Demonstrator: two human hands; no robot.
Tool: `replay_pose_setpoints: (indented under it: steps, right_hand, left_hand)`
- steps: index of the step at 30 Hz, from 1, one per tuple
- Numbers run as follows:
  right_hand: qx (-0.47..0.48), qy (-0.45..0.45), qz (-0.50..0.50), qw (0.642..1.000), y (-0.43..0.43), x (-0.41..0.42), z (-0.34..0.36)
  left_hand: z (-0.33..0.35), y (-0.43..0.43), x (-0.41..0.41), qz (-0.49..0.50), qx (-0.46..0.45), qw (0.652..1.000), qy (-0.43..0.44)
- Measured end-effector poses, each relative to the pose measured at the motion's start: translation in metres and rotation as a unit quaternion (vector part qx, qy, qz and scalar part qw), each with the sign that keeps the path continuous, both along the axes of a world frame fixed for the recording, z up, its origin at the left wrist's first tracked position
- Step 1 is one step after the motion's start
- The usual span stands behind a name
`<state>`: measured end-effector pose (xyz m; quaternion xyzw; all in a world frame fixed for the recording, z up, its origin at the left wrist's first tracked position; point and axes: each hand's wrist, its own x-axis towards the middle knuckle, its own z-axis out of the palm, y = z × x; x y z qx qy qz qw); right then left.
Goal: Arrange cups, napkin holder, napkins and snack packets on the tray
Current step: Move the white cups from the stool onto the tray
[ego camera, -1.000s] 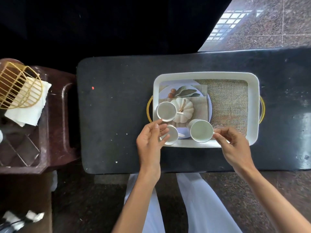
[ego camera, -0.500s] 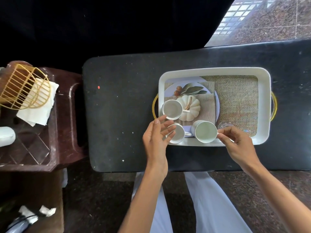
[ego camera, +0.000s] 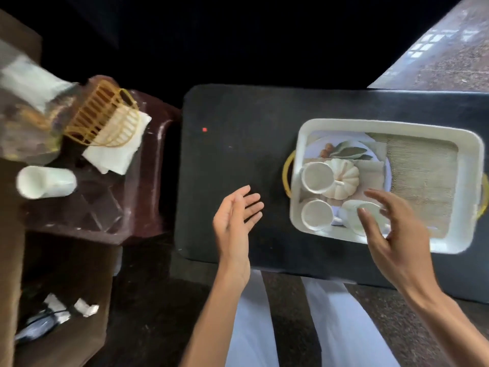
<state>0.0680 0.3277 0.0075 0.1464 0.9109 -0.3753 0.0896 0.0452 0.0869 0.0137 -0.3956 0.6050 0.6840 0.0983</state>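
Cups sit three in the tray's (ego camera: 296, 207) left end; my left hand (ego camera: 234, 221) and right hand (ego camera: 391, 234) hang open, empty. I fetch the fourth cup (ego camera: 46, 182) left of the tray by its body.

tray (ego camera: 299, 165): glossy white plastic | mat (ego camera: 423, 181): rough burlap cloth | napkin holder (ego camera: 103, 120): gold wire | table (ego camera: 238, 154): matt black

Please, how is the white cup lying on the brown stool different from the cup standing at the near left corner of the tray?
The cup on the stool lies on its side, mouth toward the left; the cup in the tray stands upright, mouth up. The stool cup looks taller and shows no handle from here; the tray cup is short, with a handle toward its right. The stool cup lies alone on the brown stool, while the tray cup sits among two other cups in the tray. Both are plain white and look empty.
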Motion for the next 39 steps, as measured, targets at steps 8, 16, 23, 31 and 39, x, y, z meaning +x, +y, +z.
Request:
replay_pose_setpoints:
  steps: [8, 16, 23, 31, 39]
  right_hand:
    - [-0.030, 0.048, 0.246, 0.968, -0.166, -0.044, -0.003]
    - [-0.162, 0.043, 0.317, 0.934, -0.341, -0.092, -0.007]
    - [-0.285, -0.028, 0.254, 0.924, -0.454, -0.119, -0.014]
    - [-0.284, -0.055, 0.251, 0.924, -0.507, -0.129, -0.037]
    - [-0.278, -0.042, 0.212, 0.936, -0.526, -0.127, -0.046]
  left_hand:
    - [0.025, -0.131, -0.006, 0.075, -0.134, 0.986, 0.065]
    - [0.040, -0.296, -0.022, 0.175, -0.245, 0.949, 0.094]
    - [0.017, -0.387, -0.041, 0.254, -0.251, 0.933, 0.057]
    - [-0.006, -0.403, -0.054, 0.271, -0.107, 0.956, 0.031]
    - [-0.016, -0.402, -0.055, 0.269, -0.071, 0.960, 0.037]
